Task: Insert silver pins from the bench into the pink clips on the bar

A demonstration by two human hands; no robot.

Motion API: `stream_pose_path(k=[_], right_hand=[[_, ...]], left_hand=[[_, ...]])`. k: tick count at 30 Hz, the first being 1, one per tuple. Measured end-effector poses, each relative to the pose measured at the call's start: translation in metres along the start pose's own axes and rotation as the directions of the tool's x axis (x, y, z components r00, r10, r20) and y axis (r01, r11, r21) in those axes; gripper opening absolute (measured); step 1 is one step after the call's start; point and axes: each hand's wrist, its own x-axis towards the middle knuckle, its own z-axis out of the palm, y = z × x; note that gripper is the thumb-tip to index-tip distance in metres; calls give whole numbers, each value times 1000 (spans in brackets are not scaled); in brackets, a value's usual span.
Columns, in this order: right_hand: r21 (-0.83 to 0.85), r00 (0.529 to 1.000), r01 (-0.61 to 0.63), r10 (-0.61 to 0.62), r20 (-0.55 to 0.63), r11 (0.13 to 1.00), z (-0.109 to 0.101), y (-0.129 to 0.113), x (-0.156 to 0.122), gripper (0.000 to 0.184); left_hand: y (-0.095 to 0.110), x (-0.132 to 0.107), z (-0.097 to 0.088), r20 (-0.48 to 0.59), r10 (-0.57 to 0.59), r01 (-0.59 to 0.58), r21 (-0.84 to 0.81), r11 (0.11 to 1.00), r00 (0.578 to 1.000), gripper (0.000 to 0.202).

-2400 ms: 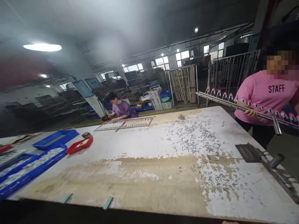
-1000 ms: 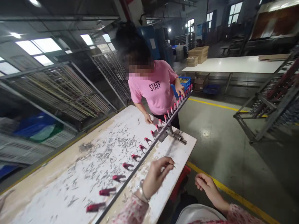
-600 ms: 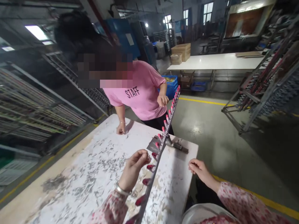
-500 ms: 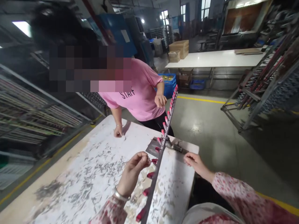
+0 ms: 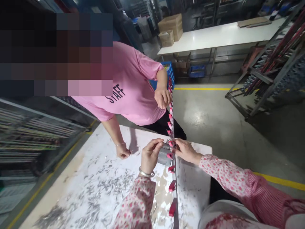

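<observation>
A long dark bar (image 5: 176, 219) runs away from me over the white tabletop (image 5: 105, 140), with a row of red clips along it. At one of these, a red clip (image 5: 171, 144), my right hand (image 5: 186, 151) has its fingers closed from the right side. Just left of the same clip, my left hand (image 5: 151, 154) is pinched, thumb against fingers; anything in the pinch is too small to name. Small, thin grey pieces (image 5: 111, 184) are strewn over the tabletop left of my hands. A grey plate (image 5: 163, 158) lies beneath the bar.
Across the table stands a co-worker in a pink shirt (image 5: 135, 86), one hand (image 5: 163, 97) by the bar's far part, the other (image 5: 124, 152) on the tabletop. Racks stand at left (image 5: 28, 127) and right (image 5: 262, 73). A long white table (image 5: 214, 38) with cardboard boxes (image 5: 172, 27) is behind.
My right hand has moved up and left from beside the bar to a red clip. My left hand has moved farther along the bar. The co-worker's raised hand is lower, by the bar.
</observation>
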Motion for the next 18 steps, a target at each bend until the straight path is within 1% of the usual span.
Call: stream_pose_path(k=[3,6,8,12,18], right_hand=[[-126,999,25,-19,48,992,2,5,8,32],[-192,994,87,-72,83,978,3,11,13,29],[-193,990,123,-106,96,974,3,13,14,27],[-148,983,178,-169,74,973,5,15,15,23],[-144,972,232,-226,59,962,9,17,16,23]], left_hand=[[-4,4,7,16,51,-51,3,999,999,23],[-8,6,10,34,96,-96,0,995,995,20],[-10,7,11,40,134,-134,5,991,990,18],[-11,9,11,72,208,-211,31,977,975,14],[-8,8,10,125,279,-292,92,952,952,11]])
